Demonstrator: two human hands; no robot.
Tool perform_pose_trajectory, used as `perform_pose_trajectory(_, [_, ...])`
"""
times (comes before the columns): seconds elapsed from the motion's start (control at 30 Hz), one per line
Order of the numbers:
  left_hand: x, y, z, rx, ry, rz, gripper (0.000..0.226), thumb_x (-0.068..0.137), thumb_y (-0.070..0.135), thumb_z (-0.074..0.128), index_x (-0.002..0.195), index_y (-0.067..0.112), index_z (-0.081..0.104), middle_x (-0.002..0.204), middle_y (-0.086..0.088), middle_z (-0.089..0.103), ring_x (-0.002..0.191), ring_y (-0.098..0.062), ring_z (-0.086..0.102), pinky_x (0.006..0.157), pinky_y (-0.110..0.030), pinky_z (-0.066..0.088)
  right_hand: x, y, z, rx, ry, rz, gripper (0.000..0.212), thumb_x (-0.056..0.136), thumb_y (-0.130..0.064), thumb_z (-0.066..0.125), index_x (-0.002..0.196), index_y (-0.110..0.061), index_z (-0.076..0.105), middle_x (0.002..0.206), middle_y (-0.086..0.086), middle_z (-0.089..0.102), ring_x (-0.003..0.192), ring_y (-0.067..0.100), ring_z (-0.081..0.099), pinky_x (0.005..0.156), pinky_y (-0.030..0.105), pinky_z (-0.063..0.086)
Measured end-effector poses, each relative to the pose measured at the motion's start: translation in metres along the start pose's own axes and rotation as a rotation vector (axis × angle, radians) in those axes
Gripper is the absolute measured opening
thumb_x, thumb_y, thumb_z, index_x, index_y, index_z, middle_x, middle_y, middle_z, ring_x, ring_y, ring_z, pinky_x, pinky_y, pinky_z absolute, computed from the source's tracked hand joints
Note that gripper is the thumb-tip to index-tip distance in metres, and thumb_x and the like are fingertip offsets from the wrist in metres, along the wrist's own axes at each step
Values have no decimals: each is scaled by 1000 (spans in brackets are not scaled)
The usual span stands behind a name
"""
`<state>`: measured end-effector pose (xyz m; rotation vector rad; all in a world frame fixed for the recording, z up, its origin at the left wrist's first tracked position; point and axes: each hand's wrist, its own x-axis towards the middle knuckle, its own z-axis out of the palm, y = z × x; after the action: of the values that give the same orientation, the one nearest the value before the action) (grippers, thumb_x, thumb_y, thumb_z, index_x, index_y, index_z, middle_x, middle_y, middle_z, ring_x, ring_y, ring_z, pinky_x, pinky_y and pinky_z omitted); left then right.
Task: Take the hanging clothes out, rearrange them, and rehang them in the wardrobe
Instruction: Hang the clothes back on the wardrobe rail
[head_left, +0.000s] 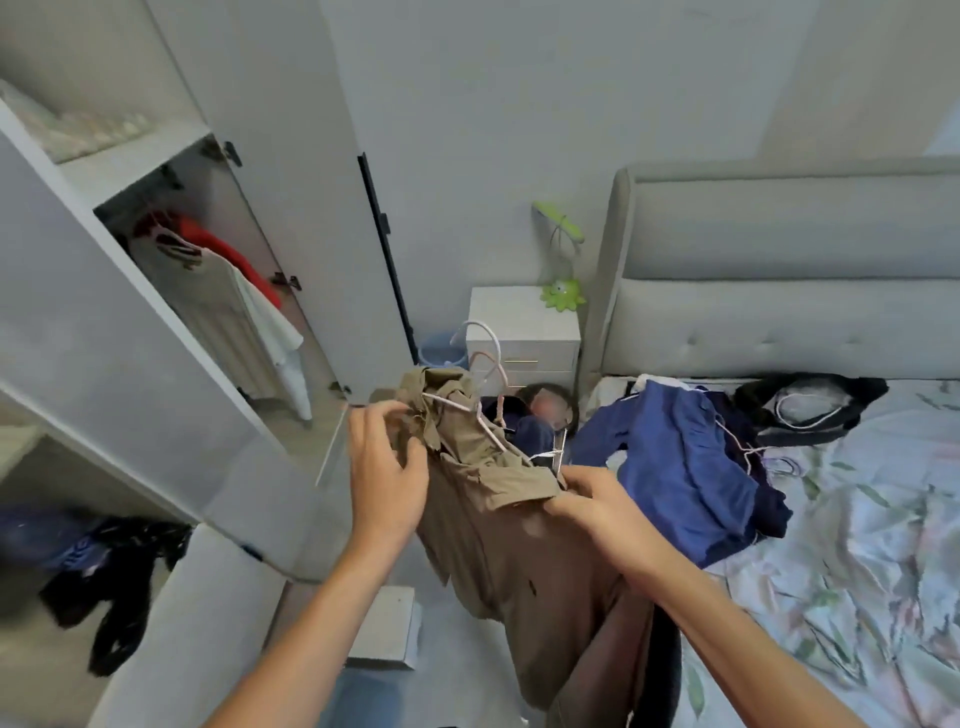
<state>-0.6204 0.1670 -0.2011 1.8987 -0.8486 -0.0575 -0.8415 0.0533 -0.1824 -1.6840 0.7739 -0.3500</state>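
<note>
At frame centre, left hand (382, 470) and right hand (597, 501) both pinch a khaki shirt (498, 525) on a hanger (480, 374), fingers curled into cloth.

1. Two hands — left hand (383, 474), right hand (602, 499).
2. One khaki garment (498, 519) held up.
3. Two pale hanger hooks (488, 358) above it.
4. One blue garment (685, 467) on one bed (857, 545).
5. One nightstand (524, 332), one green lamp (561, 260).
6. One open wardrobe (156, 291) — one red garment (228, 254) and one white garment (275, 322) hanging inside.
</note>
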Motion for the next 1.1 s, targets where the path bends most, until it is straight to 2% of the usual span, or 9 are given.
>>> perform_pose_trajectory(0.13, [9, 16, 12, -99, -202, -112, 7, 95, 41, 59, 98, 37, 65, 103, 12, 64, 101, -9, 62, 86, -29, 52, 51, -6, 12, 145, -51, -32, 42, 81, -33, 54, 75, 9, 48, 77, 9, 49, 78, 20, 43, 74, 42, 34])
perform_pose_trajectory(0.27, [49, 10, 27, -74, -207, -184, 39, 86, 70, 55, 96, 34, 66, 106, 16, 61, 112, -15, 56, 99, -37, 48, 102, -16, 28, 155, -64, -46, 53, 91, -32, 46, 95, 19, 59, 95, 28, 67, 88, 35, 58, 86, 50, 47])
perform_pose_trajectory(0.33, [73, 1, 38, -5, -194, -186, 38, 88, 67, 60, 93, 29, 62, 102, 13, 56, 110, -15, 48, 97, -34, 44, 126, -23, 36, 155, -57, -39, 65, 90, -40, 47, 101, 24, 53, 103, 41, 59, 89, 41, 56, 89, 56, 48])
perform_pose_trajectory(0.5, [142, -28, 61, -20, -84, -168, 27, 97, 31, 68, 82, 22, 49, 90, 10, 48, 95, -15, 40, 81, -31, 34, 203, -43, 53, 199, 5, 44, 88, 81, -56, 47, 123, 21, 40, 88, 29, 47, 95, 17, 38, 97, 67, 41])
perform_pose_trajectory(0.53, [157, -34, 64, -44, -72, -185, 28, 98, 27, 67, 80, 23, 47, 89, 10, 47, 93, -14, 39, 78, -29, 31, 217, -47, 57, 189, 3, 40, 85, 80, -56, 47, 126, 16, 41, 84, 26, 43, 93, 16, 37, 89, 63, 43])
perform_pose_trajectory(0.57, [171, -40, 65, -65, -66, -202, 29, 98, 23, 66, 78, 25, 44, 87, 10, 46, 90, -12, 39, 76, -28, 30, 231, -53, 61, 156, 11, 37, 37, 80, -56, 49, 101, -26, 39, 80, 18, 43, 87, 17, 38, 81, 54, 43])
perform_pose_trajectory(0.6, [184, -46, 65, -82, -59, -212, 31, 98, 21, 65, 78, 27, 42, 86, 10, 45, 88, -10, 39, 75, -27, 30, 247, -58, 66, 154, 9, 33, 44, 80, -54, 51, 77, -11, 59, 77, 11, 45, 81, 17, 41, 77, 47, 39])
perform_pose_trajectory(0.7, [222, -63, 62, -120, -45, -232, 32, 98, 18, 62, 79, 30, 40, 84, 10, 44, 89, -3, 43, 72, -18, 34, 288, -68, 81, 107, -6, 60, 32, 83, -46, 57, 67, -18, 53, 69, 2, 53, 71, 18, 48, 72, 42, 36])
perform_pose_trajectory(1.1, [340, -140, 39, -122, 86, -356, 29, 102, 21, 56, 80, 32, 40, 76, 0, 46, 72, -20, 48, 65, -34, 37, 436, -93, 121, 3, -113, 12, 36, 105, -27, 57, 74, -11, 53, 71, 7, 50, 71, 15, 48, 71, 41, 37])
